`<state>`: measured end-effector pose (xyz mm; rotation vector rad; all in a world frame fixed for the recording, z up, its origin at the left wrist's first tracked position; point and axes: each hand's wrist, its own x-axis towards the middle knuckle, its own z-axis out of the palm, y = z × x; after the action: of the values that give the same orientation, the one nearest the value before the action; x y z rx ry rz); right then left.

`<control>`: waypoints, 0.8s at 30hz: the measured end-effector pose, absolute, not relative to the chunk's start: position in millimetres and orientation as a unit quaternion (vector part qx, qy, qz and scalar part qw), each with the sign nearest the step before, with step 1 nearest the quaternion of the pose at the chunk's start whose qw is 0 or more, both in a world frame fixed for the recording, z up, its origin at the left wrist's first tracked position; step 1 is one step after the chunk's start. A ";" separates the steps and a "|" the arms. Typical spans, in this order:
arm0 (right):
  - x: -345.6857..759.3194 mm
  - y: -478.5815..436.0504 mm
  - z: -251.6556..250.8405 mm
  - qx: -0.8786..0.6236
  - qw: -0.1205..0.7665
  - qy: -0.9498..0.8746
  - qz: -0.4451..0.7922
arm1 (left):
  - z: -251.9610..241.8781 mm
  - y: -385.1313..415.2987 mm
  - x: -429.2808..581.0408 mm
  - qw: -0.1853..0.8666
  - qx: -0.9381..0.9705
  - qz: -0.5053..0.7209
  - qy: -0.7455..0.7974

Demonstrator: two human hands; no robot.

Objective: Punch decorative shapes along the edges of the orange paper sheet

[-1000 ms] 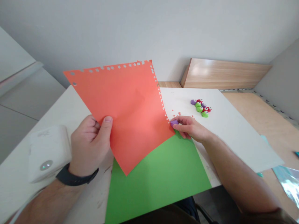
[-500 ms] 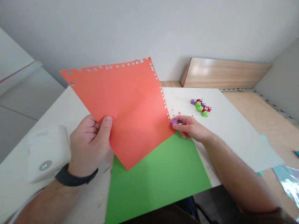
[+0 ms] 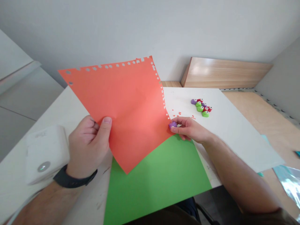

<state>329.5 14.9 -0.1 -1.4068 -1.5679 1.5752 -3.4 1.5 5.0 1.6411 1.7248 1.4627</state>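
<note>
My left hand [image 3: 90,147] is shut on the lower left edge of an orange-red paper sheet [image 3: 131,106], holding it up and tilted. Small punched notches run along the sheet's top and right edges. My right hand [image 3: 189,128] pinches a small purple craft punch [image 3: 172,125] between thumb and fingers, right at the sheet's right edge. The punch's inner part is hidden by my fingers. A green paper sheet [image 3: 157,184] lies below, partly under the orange-red sheet.
A white sheet [image 3: 225,131] lies on the table, with several red, green and purple craft punches [image 3: 201,107] clustered on it and tiny red paper bits [image 3: 179,113]. A white boxy device [image 3: 44,154] sits by my left wrist. Iridescent foil [image 3: 288,184] lies at lower right.
The orange-red sheet has risen slightly and shifted left. The purple punch now sits a little further left, on the sheet's edge.
</note>
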 end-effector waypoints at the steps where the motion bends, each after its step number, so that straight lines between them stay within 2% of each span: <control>1: 329.3 14.9 -0.1 -0.518 0.253 -0.576 0.579 | 5.2 1.2 -3.4 0.173 0.579 0.517 0.606; 24: 327.9 15.9 -3.0 -0.523 0.261 -0.573 0.574 | 6.2 0.9 -3.5 0.151 0.585 0.505 0.616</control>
<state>327.9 15.9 -3.0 -1.4166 -1.5525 1.5549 -3.5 0.9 6.2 1.6794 1.7685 1.4506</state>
